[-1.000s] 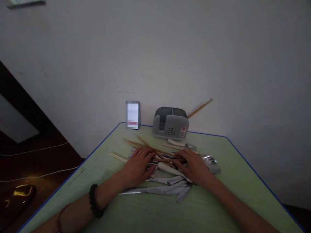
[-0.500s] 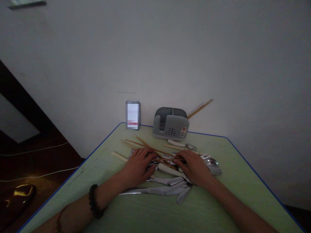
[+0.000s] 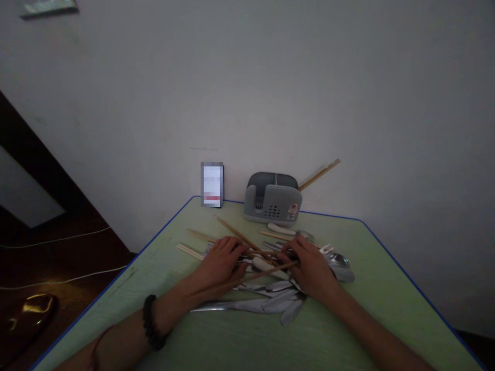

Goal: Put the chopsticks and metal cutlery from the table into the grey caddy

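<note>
My right hand (image 3: 311, 265) is closed with a brown wooden chopstick (image 3: 276, 269) between its fingers; the stick slants down to the left, its far end blurred across my left wrist. Resting on the left side of the cutlery pile is my left hand (image 3: 220, 263), thumb and fingers apart, fingertips touching the brown chopsticks there. A white-handled utensil (image 3: 265, 265) lies between both hands. Metal knives (image 3: 251, 306) and grey handles fan out nearest me. Beyond the fingers another brown chopstick (image 3: 235, 230) lies diagonally. A shiny spoon (image 3: 340, 260) is right of my right hand.
A grey cutlery holder (image 3: 282, 203) stands by the wall, with chopsticks (image 3: 319, 175) leaning out at its right. A phone (image 3: 212, 185) leans on the wall. A white-handled fork (image 3: 282, 229) and pale chopsticks (image 3: 189, 251) lie around the pile. The green table (image 3: 216, 342) has blue edging.
The chopstick in my right hand has swung from pointing far left to pointing down-left toward me, over the white handle. My left hand has stayed nearly still.
</note>
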`<state>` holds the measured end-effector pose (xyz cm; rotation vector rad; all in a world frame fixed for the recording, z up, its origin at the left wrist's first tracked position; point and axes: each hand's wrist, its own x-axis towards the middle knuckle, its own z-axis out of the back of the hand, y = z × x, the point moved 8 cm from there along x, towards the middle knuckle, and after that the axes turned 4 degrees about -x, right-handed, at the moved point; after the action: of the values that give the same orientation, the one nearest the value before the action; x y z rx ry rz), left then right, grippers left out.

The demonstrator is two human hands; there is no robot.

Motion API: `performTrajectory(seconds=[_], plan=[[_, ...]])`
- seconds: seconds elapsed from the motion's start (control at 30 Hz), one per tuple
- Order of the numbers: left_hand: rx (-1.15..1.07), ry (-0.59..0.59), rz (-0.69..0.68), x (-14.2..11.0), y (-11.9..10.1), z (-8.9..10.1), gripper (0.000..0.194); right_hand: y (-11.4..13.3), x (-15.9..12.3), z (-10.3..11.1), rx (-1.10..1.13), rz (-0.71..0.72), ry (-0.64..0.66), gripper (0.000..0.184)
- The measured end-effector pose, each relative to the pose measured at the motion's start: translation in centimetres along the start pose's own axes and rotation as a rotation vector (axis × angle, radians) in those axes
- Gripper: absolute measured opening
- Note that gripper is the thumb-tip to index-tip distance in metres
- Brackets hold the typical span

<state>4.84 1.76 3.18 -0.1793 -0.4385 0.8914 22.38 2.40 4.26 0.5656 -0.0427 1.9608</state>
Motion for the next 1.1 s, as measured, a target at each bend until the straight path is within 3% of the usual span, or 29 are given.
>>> performTrajectory(seconds=[0.43,0.67,0.9,1.1], plan=[[0.024,0.003,-0.018,0.0,-0.2,0.3,0.026,-0.1,0.0,-0.1,-0.072,-0.011,-0.026,0.032],[-0.076,-0.069,-0.087,-0.2,-0.6,0.9,0.047,-0.9,0.0,-0.2,-0.093,-0.105,-0.032,0.028],[-0.129,-0.131,-0.449,-1.3,-4.8,2.6,0.041,-1.4,0.1,-0.1,-0.044,-0.188,-0.044,0.023],[-0.243,-0.194,-0.612,-2.3,-6.3,3.0,0.023,-1.6,0.1,-0.1,0.000,-0.214,-0.015,0.023]])
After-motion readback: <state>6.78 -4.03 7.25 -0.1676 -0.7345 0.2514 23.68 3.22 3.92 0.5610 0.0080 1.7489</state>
